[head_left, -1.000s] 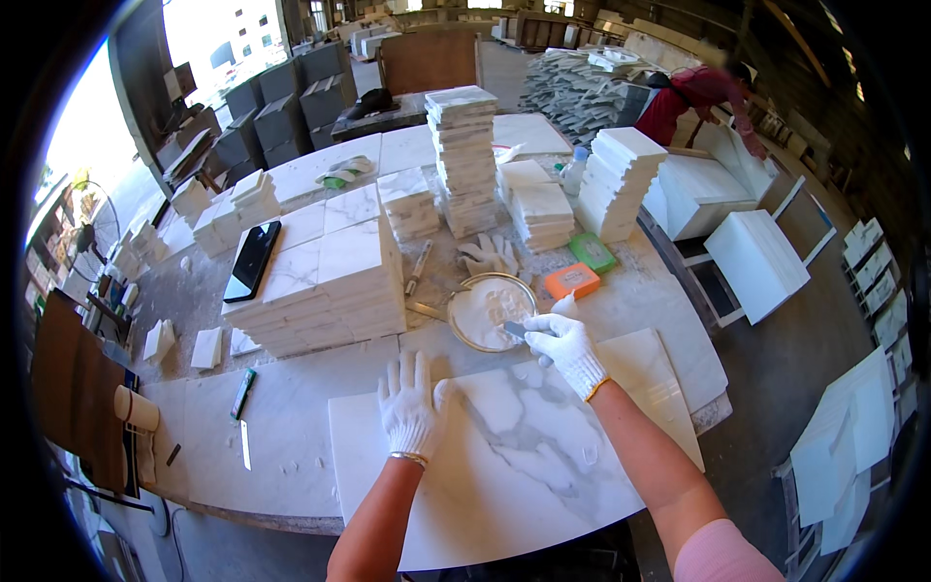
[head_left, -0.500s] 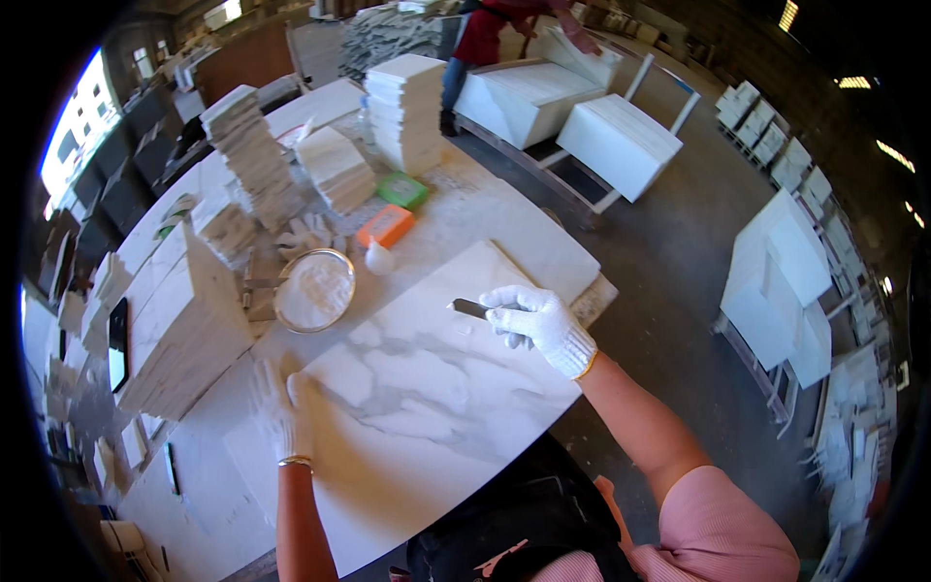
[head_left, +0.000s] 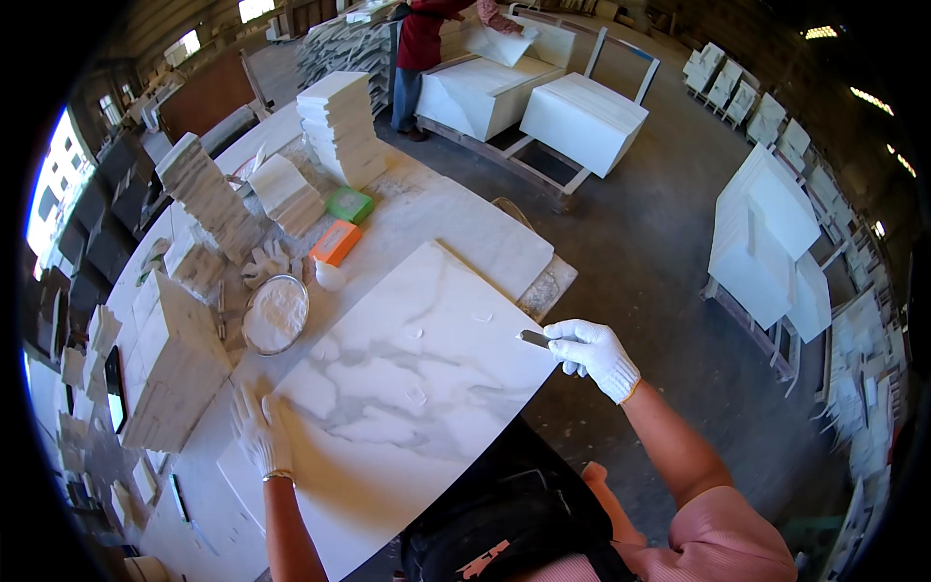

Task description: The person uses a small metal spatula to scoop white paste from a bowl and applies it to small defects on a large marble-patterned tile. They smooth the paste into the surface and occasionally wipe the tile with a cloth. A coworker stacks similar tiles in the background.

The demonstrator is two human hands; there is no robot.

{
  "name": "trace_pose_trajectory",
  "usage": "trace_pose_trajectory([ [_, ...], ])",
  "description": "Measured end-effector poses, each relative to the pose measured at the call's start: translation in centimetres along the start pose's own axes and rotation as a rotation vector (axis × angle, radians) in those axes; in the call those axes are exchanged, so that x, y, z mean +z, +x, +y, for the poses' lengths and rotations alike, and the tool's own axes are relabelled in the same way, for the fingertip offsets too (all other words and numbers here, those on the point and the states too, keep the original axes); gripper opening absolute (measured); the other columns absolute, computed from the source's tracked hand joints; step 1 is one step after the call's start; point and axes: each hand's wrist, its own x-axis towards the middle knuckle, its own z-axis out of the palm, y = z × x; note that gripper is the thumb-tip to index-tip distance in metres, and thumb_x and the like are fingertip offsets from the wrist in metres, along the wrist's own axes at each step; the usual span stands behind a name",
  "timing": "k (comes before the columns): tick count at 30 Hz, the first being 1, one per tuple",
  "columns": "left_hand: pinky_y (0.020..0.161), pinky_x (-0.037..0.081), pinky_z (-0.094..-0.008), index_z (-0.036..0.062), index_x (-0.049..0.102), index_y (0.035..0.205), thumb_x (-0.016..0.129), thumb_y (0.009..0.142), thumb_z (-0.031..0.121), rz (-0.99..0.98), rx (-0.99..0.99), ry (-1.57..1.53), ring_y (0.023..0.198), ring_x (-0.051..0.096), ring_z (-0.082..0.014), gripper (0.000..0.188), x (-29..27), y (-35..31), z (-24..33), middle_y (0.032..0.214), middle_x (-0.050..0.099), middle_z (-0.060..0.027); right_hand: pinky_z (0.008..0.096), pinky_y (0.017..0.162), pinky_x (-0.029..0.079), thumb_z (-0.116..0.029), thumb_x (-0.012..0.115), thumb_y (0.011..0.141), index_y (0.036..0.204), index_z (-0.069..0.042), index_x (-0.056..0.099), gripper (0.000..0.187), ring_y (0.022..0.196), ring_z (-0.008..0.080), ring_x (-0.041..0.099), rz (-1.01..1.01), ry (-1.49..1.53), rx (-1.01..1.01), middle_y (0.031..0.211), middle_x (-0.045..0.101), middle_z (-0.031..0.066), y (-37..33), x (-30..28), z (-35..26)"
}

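A large white slab with grey veins lies in front of me, a few small pale dabs on its face. My right hand, in a white knit glove, pinches a small flat metal scraper with a trace of white at its tip. It hovers at the slab's right corner. My left hand, also gloved, rests with fingers spread along the slab's left edge. Beyond that hand stands a round metal-rimmed bowl of white powder or paste. Beside the bowl are a white bulb-shaped bottle and a crumpled glove.
An orange box and a green box sit before stacks of stone tiles. At left a stone block has a phone against it. Past the table, a person in a red apron works beside a cart of white slabs.
My right hand has moved right with the scraper, from over the slab to its right corner. The left hand stays by the left edge. The view has shifted; the far person now handles a white tile.
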Motion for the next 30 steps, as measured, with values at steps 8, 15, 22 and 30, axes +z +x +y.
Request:
trace_pose_trajectory([
  [8, 0.114, 0.033, -0.0493, 0.0053, 0.044, 0.148, 0.043, 0.103, 0.043, 0.003, 0.006, -0.012, 0.136, 0.043, -0.0433, 0.059, 0.3, 0.0, -0.3, 0.150, 0.045, -0.0231, 0.0205, 0.059, 0.046, -0.014, 0.069, 0.092, 0.115, -0.004, 0.071, 0.026, 0.063, 0.0060, 0.058, 0.021, -0.008, -0.028, 0.084, 0.069, 0.0011, 0.3, 0.0, 0.1],
  [15, 0.114, 0.032, -0.0493, 0.0045, 0.044, 0.148, 0.042, 0.103, 0.046, -0.019, -0.005, -0.031, 0.137, 0.042, -0.0435, 0.061, 0.3, -0.1, -0.3, 0.151, 0.044, -0.0235, 0.0212, 0.060, 0.048, -0.013, 0.069, 0.092, 0.115, -0.004, 0.072, 0.025, 0.063, 0.0063, 0.058, 0.061, -0.103, -0.046, 0.084, 0.068, 0.0012, 0.4, -0.3, 0.7],
  [22, 0.115, 0.032, -0.0489, 0.0055, 0.042, 0.150, 0.040, 0.104, 0.045, -0.037, -0.011, -0.031, 0.138, 0.041, -0.0437, 0.060, 0.0, 0.0, 0.0, 0.152, 0.042, -0.0225, 0.0261, 0.060, 0.050, -0.015, 0.070, 0.090, 0.113, -0.010, 0.073, 0.023, 0.064, 0.0108, 0.062, 0.095, -0.232, -0.187, 0.087, 0.071, 0.0040, 0.6, 0.0, 2.1],
  [30, 0.115, 0.032, -0.0488, 0.0064, 0.041, 0.150, 0.040, 0.104, 0.045, -0.037, -0.021, -0.017, 0.138, 0.041, -0.0437, 0.060, 0.2, -0.1, -0.2, 0.152, 0.042, -0.0221, 0.0399, 0.065, 0.053, -0.028, 0.069, 0.088, 0.109, -0.021, 0.072, 0.022, 0.075, 0.0289, 0.066, 0.286, -0.892, -0.658, 0.084, 0.067, 0.0076, 0.7, -0.2, 2.7],
])
